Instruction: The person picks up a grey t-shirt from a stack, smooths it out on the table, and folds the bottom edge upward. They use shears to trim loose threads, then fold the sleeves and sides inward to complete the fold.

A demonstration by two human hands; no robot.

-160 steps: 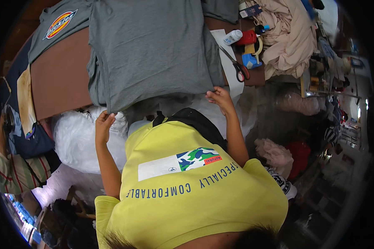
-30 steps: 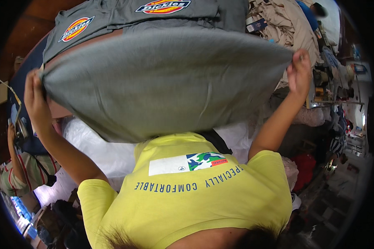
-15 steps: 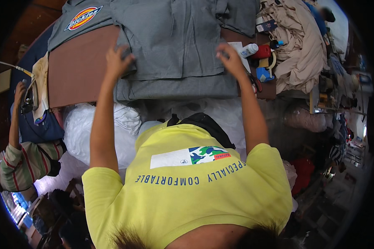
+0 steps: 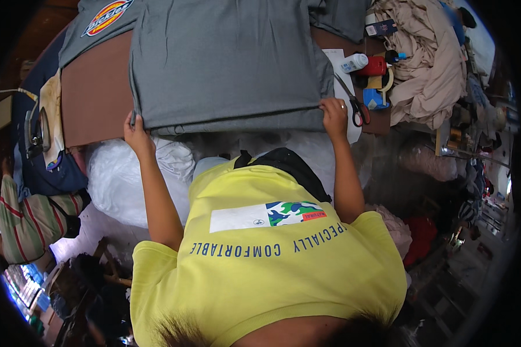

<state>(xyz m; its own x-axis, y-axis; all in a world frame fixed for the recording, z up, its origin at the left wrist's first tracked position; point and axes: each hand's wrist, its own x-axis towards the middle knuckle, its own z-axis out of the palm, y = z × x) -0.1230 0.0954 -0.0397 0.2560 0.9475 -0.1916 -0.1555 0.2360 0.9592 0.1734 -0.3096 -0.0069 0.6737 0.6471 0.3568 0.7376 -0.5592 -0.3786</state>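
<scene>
A grey T-shirt (image 4: pixel 228 61) lies spread flat on a brown table (image 4: pixel 95 95), folded over at its near edge. My left hand (image 4: pixel 136 134) pinches the shirt's near left corner at the table's front edge. My right hand (image 4: pixel 334 113) grips the near right corner. Both arms reach forward from my yellow shirt (image 4: pixel 272 260) at the bottom of the view.
Another grey garment with a round orange logo (image 4: pixel 101 17) lies at the table's far left. Scissors (image 4: pixel 356 107), a white bottle (image 4: pixel 354 62), a red bottle (image 4: pixel 371 66) and beige cloth (image 4: pixel 425 58) sit at right. White plastic bags (image 4: pixel 130 179) lie below the table; a person in stripes (image 4: pixel 29 217) sits at left.
The shirt was lifted in the air, then laid on the table. Since half a second ago my hands slid back from the shirt's top to its near corners.
</scene>
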